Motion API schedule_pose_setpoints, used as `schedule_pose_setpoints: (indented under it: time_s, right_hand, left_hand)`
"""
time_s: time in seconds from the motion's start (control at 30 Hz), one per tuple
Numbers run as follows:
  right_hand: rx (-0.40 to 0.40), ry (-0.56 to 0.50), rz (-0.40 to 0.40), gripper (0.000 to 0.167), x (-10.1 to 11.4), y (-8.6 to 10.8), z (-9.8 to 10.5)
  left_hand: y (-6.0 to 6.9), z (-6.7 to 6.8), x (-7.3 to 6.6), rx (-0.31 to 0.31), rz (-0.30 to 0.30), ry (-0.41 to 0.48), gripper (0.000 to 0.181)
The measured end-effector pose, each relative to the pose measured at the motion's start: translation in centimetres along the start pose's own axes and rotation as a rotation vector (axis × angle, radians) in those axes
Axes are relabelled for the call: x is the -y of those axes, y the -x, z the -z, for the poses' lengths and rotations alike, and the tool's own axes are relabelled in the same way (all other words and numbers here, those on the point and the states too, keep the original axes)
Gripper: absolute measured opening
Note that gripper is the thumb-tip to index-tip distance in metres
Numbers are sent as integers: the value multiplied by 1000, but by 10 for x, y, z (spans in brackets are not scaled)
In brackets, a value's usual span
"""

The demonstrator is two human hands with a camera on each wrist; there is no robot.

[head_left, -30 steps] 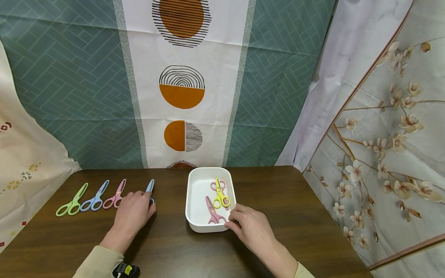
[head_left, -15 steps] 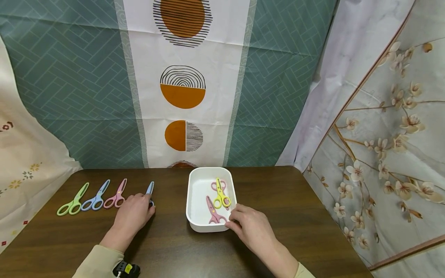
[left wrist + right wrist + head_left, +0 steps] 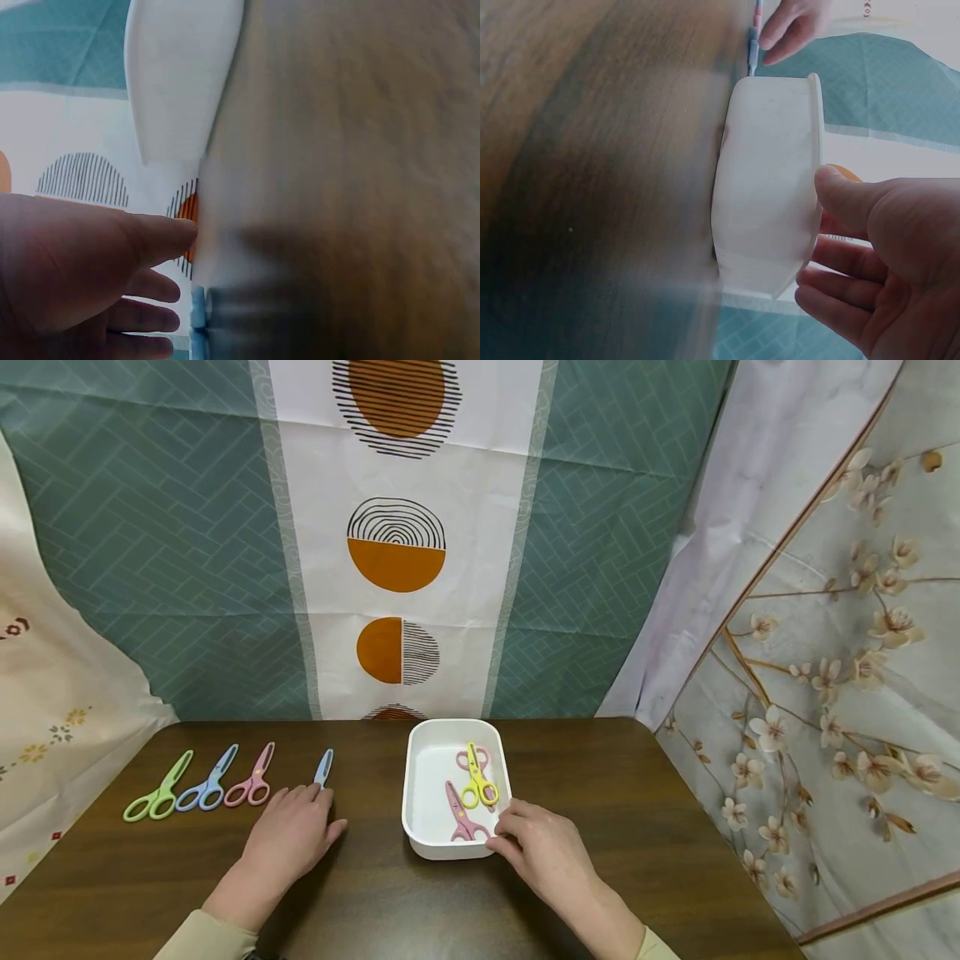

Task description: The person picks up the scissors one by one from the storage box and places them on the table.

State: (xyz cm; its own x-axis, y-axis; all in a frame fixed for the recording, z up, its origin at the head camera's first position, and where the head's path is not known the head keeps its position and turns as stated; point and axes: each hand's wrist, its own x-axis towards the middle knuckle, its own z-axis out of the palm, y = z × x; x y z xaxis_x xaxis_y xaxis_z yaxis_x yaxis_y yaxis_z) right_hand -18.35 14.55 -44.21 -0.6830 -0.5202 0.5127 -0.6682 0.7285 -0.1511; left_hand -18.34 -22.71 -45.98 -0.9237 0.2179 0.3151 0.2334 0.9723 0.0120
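My left hand [image 3: 288, 831] hovers low over the handles of a pair of blue scissors [image 3: 323, 768], hiding them in the head view. In the left wrist view its fingers are extended, and the thumb stands apart from the scissors [image 3: 199, 319]. With thumb and fingers, my right hand [image 3: 547, 852] pinches the near right corner of a white plastic box [image 3: 450, 852]; in the right wrist view the thumb lies on the box rim [image 3: 817, 135]. Inside the box, yellow scissors [image 3: 474, 772] lie across one pink pair, and a second pink pair of scissors [image 3: 459, 810] lies nearer the front.
To the left, green scissors [image 3: 161, 789], another blue pair of scissors [image 3: 210, 781] and pink scissors [image 3: 255, 777] lie in a row on the dark wooden table [image 3: 390, 910]. A patterned curtain [image 3: 187, 568] hangs behind the table, and a floral cloth [image 3: 817, 710] borders the right side.
My left hand has shifted slightly toward me, and its thumb has spread out from the blue scissors. The right hand keeps its hold on the box.
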Motion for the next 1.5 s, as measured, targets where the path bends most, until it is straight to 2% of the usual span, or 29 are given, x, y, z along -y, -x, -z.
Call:
schedule_pose_setpoints:
  time_s: [0.2, 0.63, 0.93, 1.5]
  right_hand:
    - [14, 7, -7, 21, 0, 0, 0]
    - [22, 11, -10, 21, -1, -1, -1]
    - [52, 5, -23, 19, -2, -1, -2]
    - [20, 21, 0, 20, -1, 0, -1]
  left_hand:
    - [6, -5, 5, 13, -6, 10, 44]
    - [0, -7, 12, 107, 41, 35, 50]
    - [-5, -8, 22, 119, 78, 49, 49]
    - [-6, -6, 34, 157, 143, 72, 54]
